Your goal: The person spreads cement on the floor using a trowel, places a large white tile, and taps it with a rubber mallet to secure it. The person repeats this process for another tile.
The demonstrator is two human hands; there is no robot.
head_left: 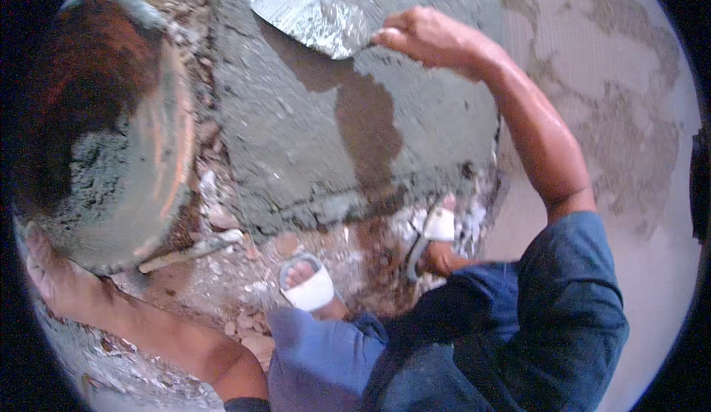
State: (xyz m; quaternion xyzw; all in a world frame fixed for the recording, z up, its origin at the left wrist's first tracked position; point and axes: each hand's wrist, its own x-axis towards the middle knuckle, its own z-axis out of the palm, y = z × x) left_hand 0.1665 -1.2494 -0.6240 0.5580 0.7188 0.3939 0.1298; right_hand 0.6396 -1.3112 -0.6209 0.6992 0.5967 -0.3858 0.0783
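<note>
My right hand (pixel 426 38) is closed round the handle of a pointed trowel (pixel 315 23), its blade coated with wet grey mortar. The trowel is over a wet grey mortar slab (pixel 296 138) and casts a shadow on it. At the left a large round tub (pixel 174 130) leans over, with grey mortar (pixel 96 171) in its lower part. My left hand (pixel 43 264) is at the tub's near rim and grips it; its fingers are partly hidden at the dark picture edge.
A wall (pixel 600 108) with patchy mortar stains rises along the right. Broken rubble (pixel 211 212) lines the slab's left and near edges. A stick-like piece (pixel 192 250) lies beside the tub. My feet in white-strapped sandals (pixel 311 286) stand on rubble at the slab's near edge.
</note>
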